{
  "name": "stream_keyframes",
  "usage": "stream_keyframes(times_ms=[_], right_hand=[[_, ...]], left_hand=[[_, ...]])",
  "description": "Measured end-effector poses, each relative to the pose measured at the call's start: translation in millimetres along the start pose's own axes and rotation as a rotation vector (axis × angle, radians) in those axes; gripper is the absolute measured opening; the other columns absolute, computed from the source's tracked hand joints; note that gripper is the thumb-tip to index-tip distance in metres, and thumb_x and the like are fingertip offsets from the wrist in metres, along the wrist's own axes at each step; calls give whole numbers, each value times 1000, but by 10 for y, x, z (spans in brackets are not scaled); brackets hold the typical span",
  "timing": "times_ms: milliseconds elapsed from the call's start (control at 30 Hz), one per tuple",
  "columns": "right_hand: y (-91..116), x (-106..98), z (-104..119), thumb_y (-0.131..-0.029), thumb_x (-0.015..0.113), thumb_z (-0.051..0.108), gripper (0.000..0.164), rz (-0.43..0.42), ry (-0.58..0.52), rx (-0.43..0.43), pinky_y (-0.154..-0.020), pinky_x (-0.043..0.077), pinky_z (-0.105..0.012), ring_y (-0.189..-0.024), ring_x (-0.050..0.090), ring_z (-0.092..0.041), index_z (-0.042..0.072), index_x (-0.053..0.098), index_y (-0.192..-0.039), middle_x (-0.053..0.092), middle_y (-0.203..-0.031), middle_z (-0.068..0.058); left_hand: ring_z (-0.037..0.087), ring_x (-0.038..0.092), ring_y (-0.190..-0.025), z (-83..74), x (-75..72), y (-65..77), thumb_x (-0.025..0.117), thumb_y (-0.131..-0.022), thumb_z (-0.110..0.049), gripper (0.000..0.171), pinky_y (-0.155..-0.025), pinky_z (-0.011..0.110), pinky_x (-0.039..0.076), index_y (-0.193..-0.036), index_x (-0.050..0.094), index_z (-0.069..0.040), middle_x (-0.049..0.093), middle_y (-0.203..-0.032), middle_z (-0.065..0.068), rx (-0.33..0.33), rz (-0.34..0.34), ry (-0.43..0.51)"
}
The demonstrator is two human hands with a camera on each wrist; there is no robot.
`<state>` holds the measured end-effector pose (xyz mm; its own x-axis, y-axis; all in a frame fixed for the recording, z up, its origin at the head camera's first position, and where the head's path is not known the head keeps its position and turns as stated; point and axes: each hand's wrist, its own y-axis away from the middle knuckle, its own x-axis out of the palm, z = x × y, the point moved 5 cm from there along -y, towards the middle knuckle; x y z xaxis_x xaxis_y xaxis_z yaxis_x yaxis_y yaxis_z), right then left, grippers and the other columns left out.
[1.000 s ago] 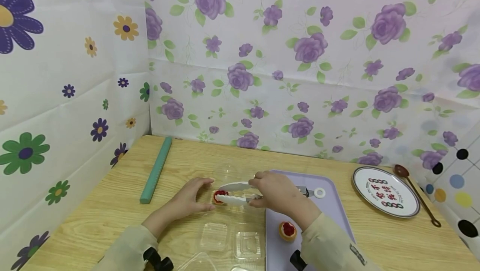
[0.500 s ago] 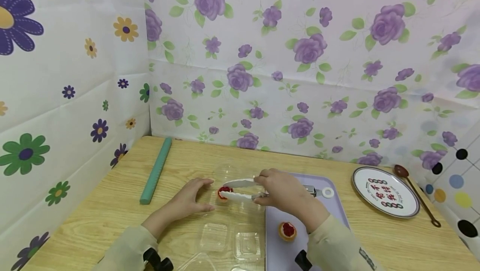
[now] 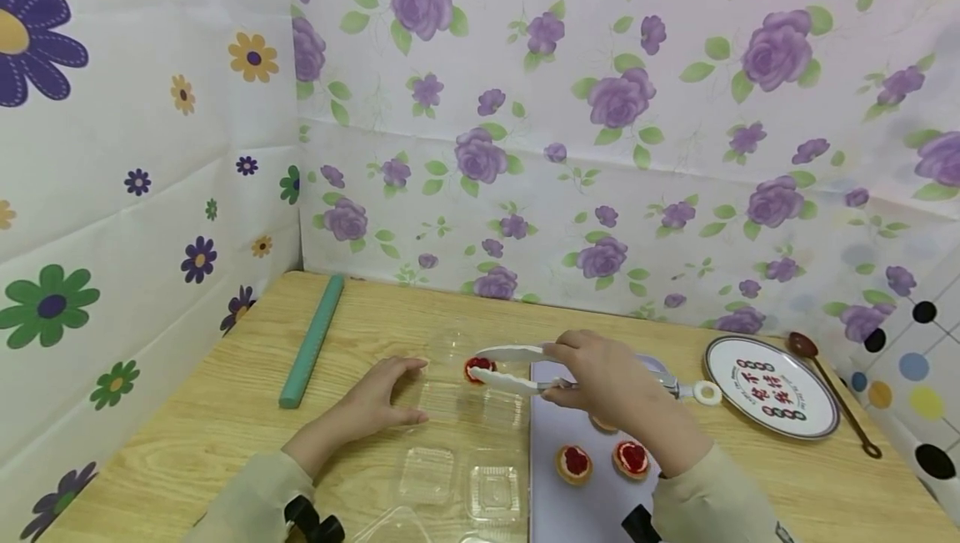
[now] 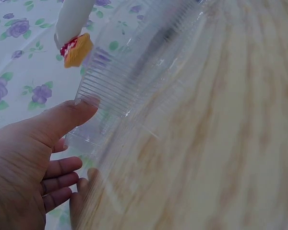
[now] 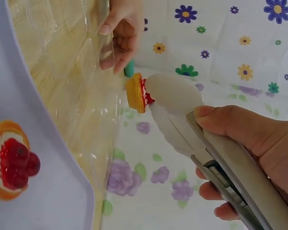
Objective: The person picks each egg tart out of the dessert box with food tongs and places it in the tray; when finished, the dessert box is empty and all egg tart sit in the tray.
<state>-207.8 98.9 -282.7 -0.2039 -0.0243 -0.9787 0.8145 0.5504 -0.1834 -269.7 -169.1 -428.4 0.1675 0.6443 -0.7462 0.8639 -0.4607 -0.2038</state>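
Observation:
My right hand (image 3: 618, 376) grips a pair of white-tipped tongs (image 3: 506, 381). Between the tips is a small fruit tart (image 5: 134, 93) with a red topping and a yellow crust, tilted on its side in the right wrist view. In the head view the tart overlaps a clear plastic container (image 4: 110, 81). My left hand (image 3: 367, 405) is at that container's left side; its thumb lies on the ridged wall, the fingers bent beyond the edge. More fruit tarts, one of them (image 3: 574, 465) near the left edge, sit on a lilac tray (image 3: 555, 518), one partly hidden by my right hand.
Nearer me lie more clear containers, including a square one (image 3: 427, 475) and another (image 3: 495, 489). A green tube (image 3: 313, 343) lies at the left. On the right are a white plate (image 3: 714, 359) with red lettering and a dark brown spoon (image 3: 802, 344). Patterned sheets cover the walls behind.
My right hand has moved right with the tongs and the tart, the tart also going slightly farther away. More tarts on the tray have come into view. My left hand stays in place.

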Motion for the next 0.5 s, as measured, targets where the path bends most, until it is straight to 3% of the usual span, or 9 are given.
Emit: stream_keyframes(times_ms=[500], right_hand=[[359,-66,-342,-72,82,38,49,-125,12,56,-67,56,-32,-87,66,-16,9,71,-110,69,-102,-3]], left_hand=[[30,52,-116,-9,4,11,79,-78,-36,78,-100,54,43,-139,45,-3,57,-121,10,10,13,48]])
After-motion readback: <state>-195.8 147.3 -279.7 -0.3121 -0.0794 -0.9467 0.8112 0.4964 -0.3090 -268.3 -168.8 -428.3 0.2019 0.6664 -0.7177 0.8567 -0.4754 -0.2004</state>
